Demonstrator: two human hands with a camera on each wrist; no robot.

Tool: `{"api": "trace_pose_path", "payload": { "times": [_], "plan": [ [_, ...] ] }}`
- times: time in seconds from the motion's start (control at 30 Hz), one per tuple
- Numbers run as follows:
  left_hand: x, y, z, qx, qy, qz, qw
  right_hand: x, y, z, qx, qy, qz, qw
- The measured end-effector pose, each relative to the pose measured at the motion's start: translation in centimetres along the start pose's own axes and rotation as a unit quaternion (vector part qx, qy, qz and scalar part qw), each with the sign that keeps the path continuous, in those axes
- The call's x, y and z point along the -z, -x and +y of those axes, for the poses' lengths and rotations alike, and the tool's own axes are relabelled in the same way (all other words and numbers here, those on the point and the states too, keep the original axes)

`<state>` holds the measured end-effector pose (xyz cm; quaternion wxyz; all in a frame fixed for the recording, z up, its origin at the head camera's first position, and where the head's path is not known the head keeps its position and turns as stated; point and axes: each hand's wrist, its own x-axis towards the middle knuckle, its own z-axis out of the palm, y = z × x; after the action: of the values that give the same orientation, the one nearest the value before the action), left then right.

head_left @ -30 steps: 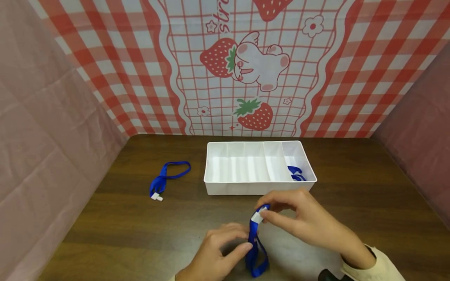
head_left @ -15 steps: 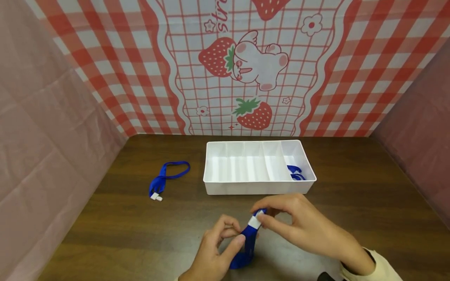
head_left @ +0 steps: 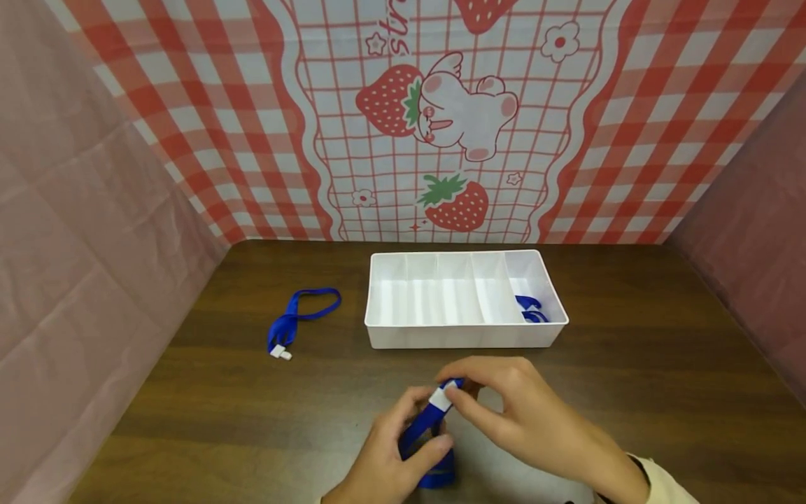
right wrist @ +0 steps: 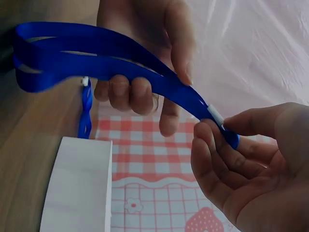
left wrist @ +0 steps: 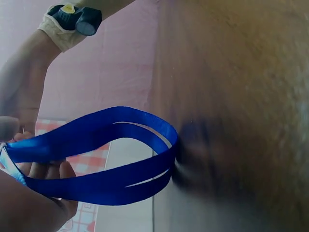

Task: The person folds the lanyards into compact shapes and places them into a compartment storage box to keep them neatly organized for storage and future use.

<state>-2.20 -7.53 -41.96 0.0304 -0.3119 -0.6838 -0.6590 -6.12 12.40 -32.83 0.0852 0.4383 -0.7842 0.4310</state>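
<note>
One loose lanyard (head_left: pixel 292 322), flat blue ribbon, lies looped on the wood-grained table (head_left: pixel 208 406) at centre left. At lower centre, my left hand (head_left: pixel 385 451) curls round the held lanyard (head_left: pixel 423 424), folded satiny ribbon; above it, a smooth white box (head_left: pixel 460 337) holds blue ribbons (head_left: pixel 529 303) in its rightmost compartment. My right hand (head_left: pixel 525 423) pinches the white clip (head_left: pixel 441 397), now further left than half a second ago.

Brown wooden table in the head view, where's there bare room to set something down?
Bare table lies right of the white rectangular plastic tray, and between the loose blue ribbon lanyard and the left hand. The near middle is crowded: that hand and the right hand hold another blue ribbon lanyard there.
</note>
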Motion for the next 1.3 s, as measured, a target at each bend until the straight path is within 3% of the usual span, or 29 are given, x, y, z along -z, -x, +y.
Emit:
{"api": "trace_pose_path", "payload": {
  "times": [0.13,0.2,0.53,0.67,0.9,1.13,1.3],
  "plan": [
    [0.0,0.0,-0.1,-0.025,-0.074,0.001,0.9970,0.0,0.0,-0.3,-0.003,0.009,0.011,0.9999],
    [0.0,0.0,0.1,-0.014,-0.090,0.008,0.9958,0.2,0.0,-0.4,-0.006,0.021,0.020,0.9996],
    [0.8,-0.3,0.6,-0.011,-0.038,0.052,0.9979,1.9,-0.1,-0.3,-0.043,0.061,0.043,0.9963],
    [1.1,-0.4,0.7,0.009,-0.003,0.043,0.9990,2.6,-0.1,0.0,-0.041,0.068,0.053,0.9954],
    [1.6,-0.5,0.9,0.068,-0.003,0.010,0.9976,4.1,0.1,0.4,-0.041,0.094,0.076,0.9919],
    [1.9,-0.6,0.8,0.084,-0.010,0.011,0.9964,5.4,0.1,0.5,-0.046,0.106,0.089,0.9894],
    [2.1,-0.7,0.7,0.057,-0.009,0.018,0.9982,6.1,0.2,0.5,-0.053,0.114,0.103,0.9867]
  ]
}}
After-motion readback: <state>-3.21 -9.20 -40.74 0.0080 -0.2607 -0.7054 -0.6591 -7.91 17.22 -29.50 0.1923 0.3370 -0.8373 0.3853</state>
